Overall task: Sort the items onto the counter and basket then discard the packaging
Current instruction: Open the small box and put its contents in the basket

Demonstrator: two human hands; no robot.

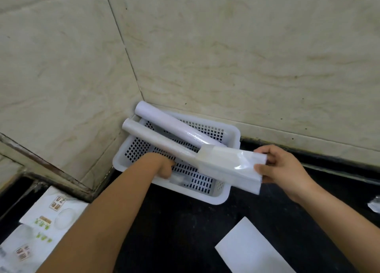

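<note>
Two rolls lie in the white perforated basket (218, 198) at twelve o'clock: a white roll (174, 124) and a grey roll (156, 138). My right hand (285, 170) pinches the clear plastic sleeve (228, 166) half off the grey one, while my left hand (162, 166) reaches inside, its grip hidden. I judge the sorting mostly done, with the sleeve and the white sheet (253, 250) at five o'clock left to discard.

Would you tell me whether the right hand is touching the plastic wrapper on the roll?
Touching: the head view shows the right hand pinching the plastic wrapper by its end.

Both hands (164, 166) (283, 168) outstretched, fingers closed.
</note>
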